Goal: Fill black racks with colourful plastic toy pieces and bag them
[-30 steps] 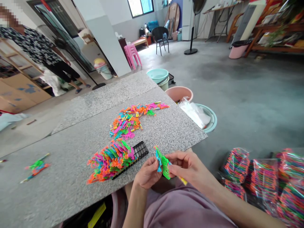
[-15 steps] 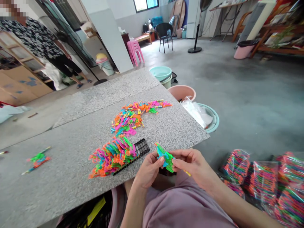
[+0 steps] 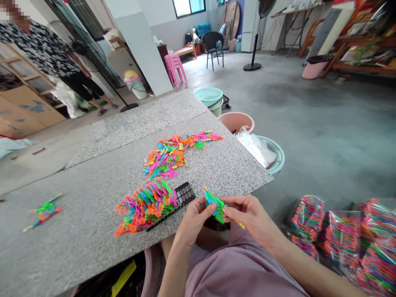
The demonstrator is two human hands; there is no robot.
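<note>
Between both hands, just off the table's front edge, is a small green and blue plastic toy with an orange tip. My left hand pinches its left end between thumb and fingers. On the other end, my right hand has a closed grip, and a thin yellow stick pokes out below it. To the left, a row of bright plastic toys stands packed in a black mesh basket, whose right end shows bare. Behind lies a loose heap of similar toys.
On the left of the granite table lie a few toys. Clear bags of toys sit at lower right. Basins stand along the table's right side. A person stands at far left. Below the table is a pink tub.
The view has shifted slightly. Both hands keep hold of the same toy, which is turned a little, with almost no other movement.
</note>
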